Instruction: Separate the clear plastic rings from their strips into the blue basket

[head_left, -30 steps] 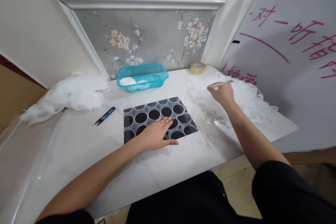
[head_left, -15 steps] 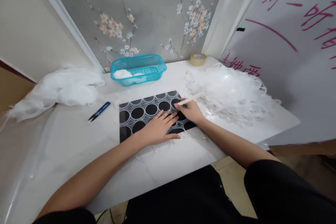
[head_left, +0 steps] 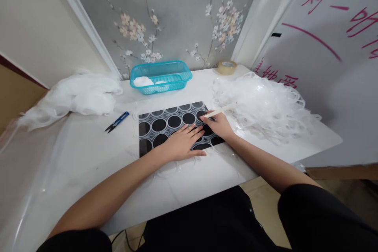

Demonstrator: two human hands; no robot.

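Observation:
A black rectangular board (head_left: 159, 125) lies on the table beneath a sheer film printed with rows of pale rings, whose clear edges spread past it. My left hand (head_left: 184, 143) rests flat on the lower middle of this ringed film, fingers spread and holding nothing. At the board's right side, my right hand (head_left: 220, 125) is closed around a slim cream pen-shaped tool (head_left: 223, 109), held slanted like a pen. Its tip is hidden by my fingers, so I cannot tell what it touches. Blue thread snips (head_left: 117, 121) lie left of the board.
Behind the board stands a turquoise plastic basket (head_left: 184, 80) with white pieces inside. A tape roll (head_left: 226, 67) sits at the back right. White sheer offcuts (head_left: 265, 106) heap on the right, and a white gauzy bundle (head_left: 85, 94) lies left. A whiteboard (head_left: 325, 98) borders the right side.
The whole view has shifted slightly, so everything appears a little further right. Both hands, the cream tool and the board keep nearly the same places relative to each other.

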